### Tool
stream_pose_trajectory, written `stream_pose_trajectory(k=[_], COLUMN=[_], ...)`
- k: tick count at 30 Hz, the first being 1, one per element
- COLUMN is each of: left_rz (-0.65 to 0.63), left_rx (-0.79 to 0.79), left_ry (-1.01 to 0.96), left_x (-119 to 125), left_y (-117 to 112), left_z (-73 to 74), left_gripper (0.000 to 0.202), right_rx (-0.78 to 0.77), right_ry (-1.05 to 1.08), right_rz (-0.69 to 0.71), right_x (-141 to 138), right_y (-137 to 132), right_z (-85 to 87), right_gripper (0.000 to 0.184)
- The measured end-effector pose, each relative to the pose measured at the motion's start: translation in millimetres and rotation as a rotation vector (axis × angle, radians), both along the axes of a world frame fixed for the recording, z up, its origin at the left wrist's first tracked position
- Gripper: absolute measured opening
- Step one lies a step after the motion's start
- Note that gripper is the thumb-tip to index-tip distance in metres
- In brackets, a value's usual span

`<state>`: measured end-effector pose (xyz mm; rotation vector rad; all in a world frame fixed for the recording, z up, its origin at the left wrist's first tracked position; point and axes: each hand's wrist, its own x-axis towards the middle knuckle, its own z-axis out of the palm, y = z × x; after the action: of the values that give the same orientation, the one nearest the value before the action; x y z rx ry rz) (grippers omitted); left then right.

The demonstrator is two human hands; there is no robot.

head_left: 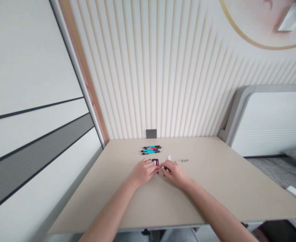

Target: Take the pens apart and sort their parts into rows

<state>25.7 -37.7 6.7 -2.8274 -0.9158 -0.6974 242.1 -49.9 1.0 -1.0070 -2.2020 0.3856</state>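
My left hand (145,172) and my right hand (175,172) meet at the middle of the table, fingertips pinched close together. A small thin piece seems to sit between them, too small to name. Just beyond the left fingers stands a row of short pen parts (157,162), black, pink and white, partly hidden by that hand. White slim pen pieces (169,157) lie beyond the right fingers, partly covered. To the right of them are several tiny metallic cone-like pieces (185,160). Farther back, several blue, red and black pens (151,152) lie side by side.
The beige table (213,195) runs back to a ribbed white wall (138,67) with a dark socket (151,133). A white and grey cabinet (32,144) stands at the left. A pale headboard (271,117) is at the right.
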Motion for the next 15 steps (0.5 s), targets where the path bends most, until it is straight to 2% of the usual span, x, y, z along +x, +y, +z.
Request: stream_pose_trajectory(k=[6,10,12,15], left_rz=[-0.005,0.017,0.043,0.048], left_rx=[0.021,0.001,-0.007,-0.018], left_ry=[-0.006,-0.005,-0.004,-0.004], left_x=[0,1,2,1], left_y=[0,-2,-4,-6], left_z=[-1.0,3.5,6.4,8.2], left_gripper=[0.019,0.019,0.019,0.03], right_rx=[-0.006,0.008,0.007,-0.069], right_ry=[-0.044,-0.074,-0.048,-0.005], right_rz=[0.0,-0.015,-0.13,-0.439], right_x=[-1,6,17,41], right_y=[-1,2,8,20], right_z=[3.5,8.3,9.7,8.2], right_gripper=[0.017,0.017,0.019,0.024])
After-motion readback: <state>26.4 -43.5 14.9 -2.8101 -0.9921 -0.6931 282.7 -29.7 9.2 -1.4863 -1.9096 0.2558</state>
